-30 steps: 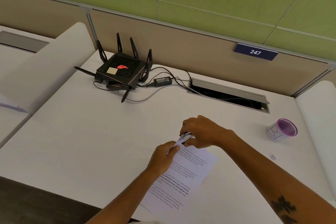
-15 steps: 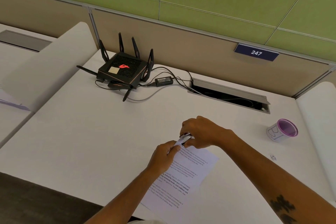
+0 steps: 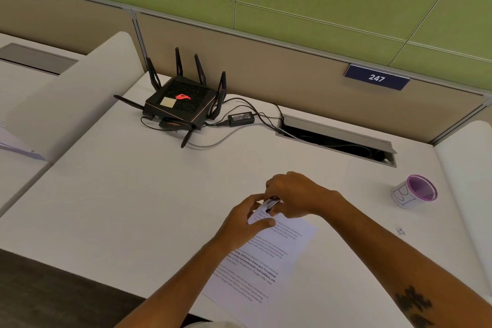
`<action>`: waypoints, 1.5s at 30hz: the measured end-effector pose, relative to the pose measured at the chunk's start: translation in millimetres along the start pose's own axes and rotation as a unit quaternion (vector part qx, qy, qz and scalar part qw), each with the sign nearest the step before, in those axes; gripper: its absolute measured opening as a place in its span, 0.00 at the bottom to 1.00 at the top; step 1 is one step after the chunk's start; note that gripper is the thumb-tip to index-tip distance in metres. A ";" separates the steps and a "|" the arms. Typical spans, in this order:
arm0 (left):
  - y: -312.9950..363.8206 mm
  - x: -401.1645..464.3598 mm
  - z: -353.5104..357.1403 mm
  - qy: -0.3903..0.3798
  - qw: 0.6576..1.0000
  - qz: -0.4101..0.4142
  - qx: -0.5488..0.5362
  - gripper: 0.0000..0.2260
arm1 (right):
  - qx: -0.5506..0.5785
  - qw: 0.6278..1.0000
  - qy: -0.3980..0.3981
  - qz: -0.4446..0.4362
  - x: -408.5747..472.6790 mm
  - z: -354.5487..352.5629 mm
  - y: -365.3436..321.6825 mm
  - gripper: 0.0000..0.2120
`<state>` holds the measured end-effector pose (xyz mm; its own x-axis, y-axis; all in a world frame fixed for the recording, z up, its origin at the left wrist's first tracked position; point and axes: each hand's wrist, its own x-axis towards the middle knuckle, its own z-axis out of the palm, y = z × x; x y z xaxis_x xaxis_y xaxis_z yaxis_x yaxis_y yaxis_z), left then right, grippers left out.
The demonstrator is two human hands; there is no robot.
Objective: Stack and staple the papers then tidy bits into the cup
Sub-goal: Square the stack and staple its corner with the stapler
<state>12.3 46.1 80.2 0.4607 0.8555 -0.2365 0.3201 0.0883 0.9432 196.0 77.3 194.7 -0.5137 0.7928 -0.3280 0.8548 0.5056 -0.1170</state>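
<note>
Spanning most of the view, the white desk [image 3: 133,194] carries everything you need: one stack of printed papers [image 3: 266,261] lying near its front edge, one black router [image 3: 178,102] at the back left, and one purple-rimmed cup [image 3: 414,192] on its side well off to the right. Your right hand [image 3: 295,194] is closed around one small stapler [image 3: 272,203] at the far corner of the papers; how many sheets are in the stack cannot be told. Your left hand [image 3: 239,218] pinches that same corner, thumb on top, fingers curled under. Judgement: stapling is in hand, tidying not yet begun. To do it well, keep the left pinch firm so the sheets stay square, seat the corner fully in the stapler's mouth, and press straight down in one stroke. One small scrap [image 3: 400,231] lies on the desk below the cup, apart from it, for later.
</note>
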 end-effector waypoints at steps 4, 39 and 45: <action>8.6 3.1 2.2 0.025 1.000 0.009 0.005 0.18 | -0.015 1.000 0.003 0.004 2.8 6.2 0.3 0.10; 16.7 0.5 -5.9 0.136 0.987 -0.043 -0.072 0.10 | 0.455 0.798 0.325 0.225 -39.8 46.3 -18.0 0.14; 34.9 -2.1 -0.7 0.176 0.972 -0.056 -0.146 0.07 | 0.475 0.741 0.376 0.291 -40.1 86.8 -68.6 0.08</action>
<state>22.0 47.7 113.8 0.1085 0.9492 -0.2952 0.0788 0.2878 0.9544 164.3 -18.8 134.5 0.3711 0.9285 -0.0099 0.4292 -0.1809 -0.8849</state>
